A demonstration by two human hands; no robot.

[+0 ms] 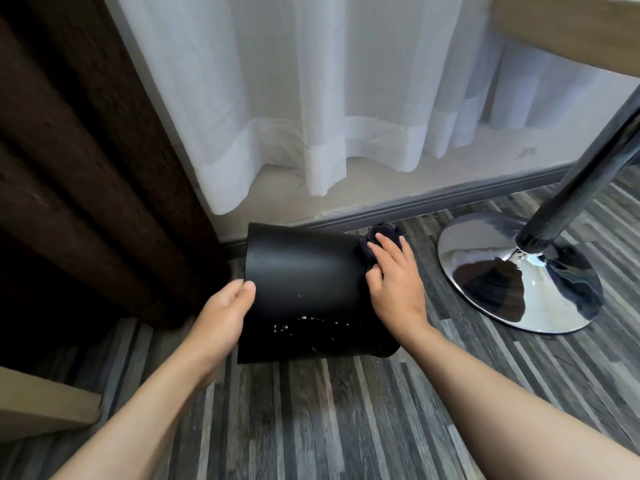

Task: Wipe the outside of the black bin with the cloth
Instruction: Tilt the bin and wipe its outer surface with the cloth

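- Head view: left hand point(225, 313) gripped the black bin point(304, 292) at its wide rim, 9 o'clock side, thumb over the edge.
- Bin lay tipped sideways on the striped floor point(346, 427), white specks on its lower wall.
- Right hand point(394, 282), fingers flat, pressed the dark cloth point(377, 237) on the bin at 2 o'clock.
- Chrome table base point(519, 275) at 3 o'clock; white curtain point(311, 116) behind.

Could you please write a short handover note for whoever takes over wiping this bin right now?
Left hand: grips the rim of the bin, which is tipped on its side, open end to the left.
Right hand: presses the dark cloth against the bin's base end, on the right.
Done: cannot tell how much has been wiped.
Left: white specks still show on the lower side; wipe there, then the rest of the outside.
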